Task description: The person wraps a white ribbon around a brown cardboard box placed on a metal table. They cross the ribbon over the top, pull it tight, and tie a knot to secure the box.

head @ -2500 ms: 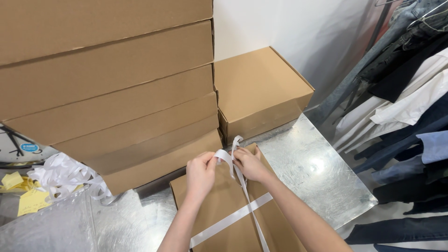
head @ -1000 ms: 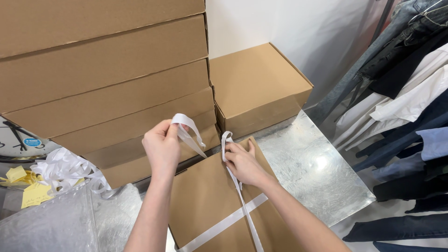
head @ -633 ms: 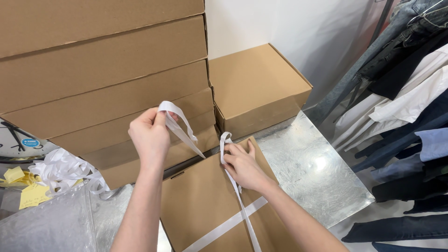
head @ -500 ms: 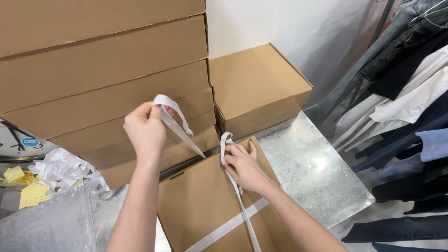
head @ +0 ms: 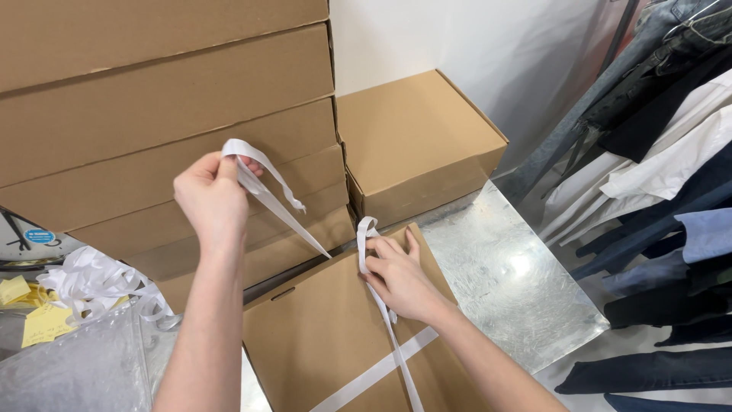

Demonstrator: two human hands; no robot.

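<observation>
A flat brown box [head: 335, 343] lies on the metal bench [head: 503, 282], crossed by white strap [head: 381, 365]. One strap end [head: 263, 187] is held up and to the left in the left hand [head: 210, 200], grip closed on it between thumb and fingers, with a loop standing above the fist and a loose tail hanging. The strap is drawn taut from this hand down to the box's far edge. The right hand [head: 396, 275] is pressed flat on the box near that edge, fingers pinched on the other strap end [head: 366, 229], which curls upward. A stack of large boxes [head: 152, 114] stands just behind; a smaller box [head: 419, 145] sits to its right. Strap scraps [head: 91, 282] and yellow notes [head: 30, 320] lie at left. Hanging clothes [head: 663, 152] are seen at right.
</observation>
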